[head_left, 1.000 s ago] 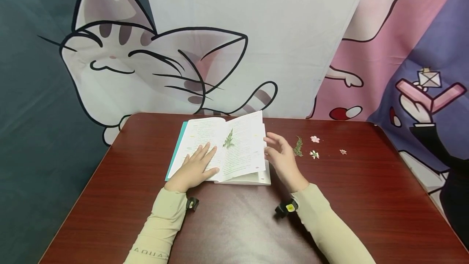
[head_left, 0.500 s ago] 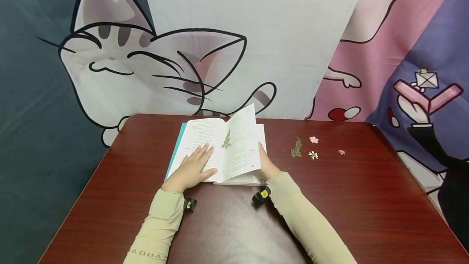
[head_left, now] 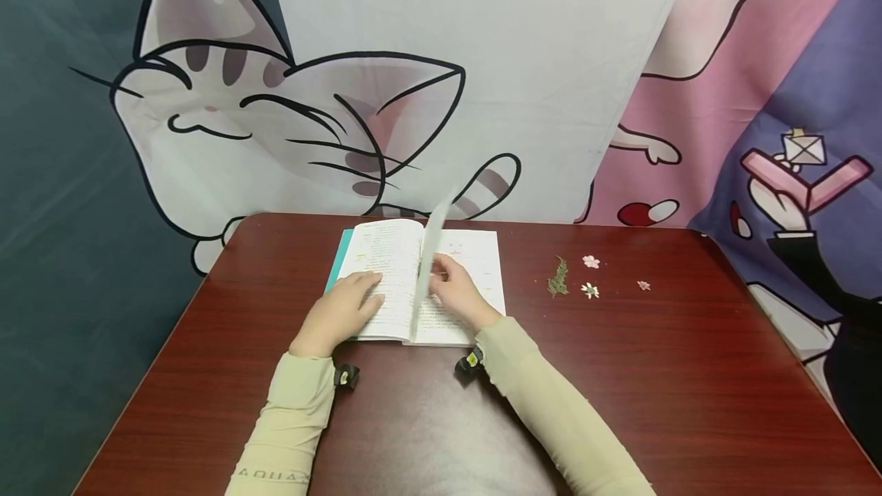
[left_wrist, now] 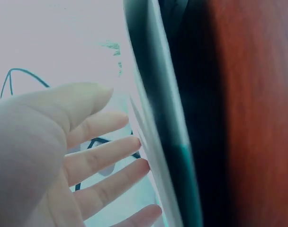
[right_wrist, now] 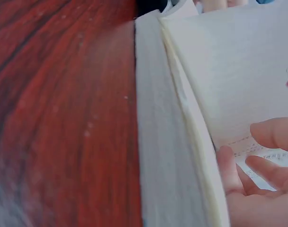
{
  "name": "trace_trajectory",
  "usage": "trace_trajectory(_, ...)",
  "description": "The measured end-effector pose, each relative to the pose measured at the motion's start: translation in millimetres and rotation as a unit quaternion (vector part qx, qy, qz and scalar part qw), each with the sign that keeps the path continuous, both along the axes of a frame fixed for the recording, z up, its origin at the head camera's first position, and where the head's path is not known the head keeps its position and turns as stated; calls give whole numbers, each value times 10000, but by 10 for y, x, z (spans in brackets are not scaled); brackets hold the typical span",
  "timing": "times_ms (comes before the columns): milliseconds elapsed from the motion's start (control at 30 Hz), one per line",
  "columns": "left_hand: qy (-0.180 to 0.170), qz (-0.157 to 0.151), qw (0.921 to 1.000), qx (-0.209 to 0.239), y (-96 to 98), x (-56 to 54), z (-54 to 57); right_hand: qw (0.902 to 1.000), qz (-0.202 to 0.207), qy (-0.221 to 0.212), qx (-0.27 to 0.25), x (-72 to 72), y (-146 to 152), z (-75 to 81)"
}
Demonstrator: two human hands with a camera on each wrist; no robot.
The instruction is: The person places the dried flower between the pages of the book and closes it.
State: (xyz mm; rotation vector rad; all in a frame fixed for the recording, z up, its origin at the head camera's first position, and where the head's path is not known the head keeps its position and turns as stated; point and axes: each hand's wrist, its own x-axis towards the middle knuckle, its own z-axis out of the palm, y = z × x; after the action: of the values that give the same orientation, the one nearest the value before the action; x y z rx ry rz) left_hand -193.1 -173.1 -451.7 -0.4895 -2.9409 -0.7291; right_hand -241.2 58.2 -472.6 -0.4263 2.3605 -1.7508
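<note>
1. Here's the bare right grip (head_left: 460, 291), unclenched, thumb and fingers apart, the fingers loosely bent just beside the white paper page (head_left: 431, 239) that stands nearly upright; whether they touch it, I cannot tell.
2. Across from it, the bare left grip (head_left: 338, 312) is open too, fingers extended over the left-hand side of the open book with a turquoise cover (head_left: 389, 247).
3. That book lies on the dark red-brown wood-grain counter (head_left: 406, 419), printed pages on both sides of the raised one.
4. Left wrist view: a green feathery sprig (left_wrist: 112, 46) shows, blurred, against pale paper.
5. Right of the book, on the counter: a dried green fern-like sprig (head_left: 558, 277), a pale pink flower (head_left: 590, 261), a white flower (head_left: 589, 291) and, farther right, a small pinkish flower (head_left: 644, 285).
</note>
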Motion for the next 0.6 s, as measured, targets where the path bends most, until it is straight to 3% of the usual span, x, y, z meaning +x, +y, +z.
trace_trajectory(133,50,313,9994,135,-79,-8,54,9986,-236,-146,444,-60,-110,11)
trace_trajectory(300,115,808,9959,382,-198,13,152,9980,-209,-75,589,-72,-144,-13)
trace_trajectory(467,559,1279,9867,837,-281,50,278,9961,-184,77,854,-76,-159,-26)
trace_trajectory(600,881,1339,9807,1124,-273,76,372,9945,-166,172,1019,-73,-167,-20)
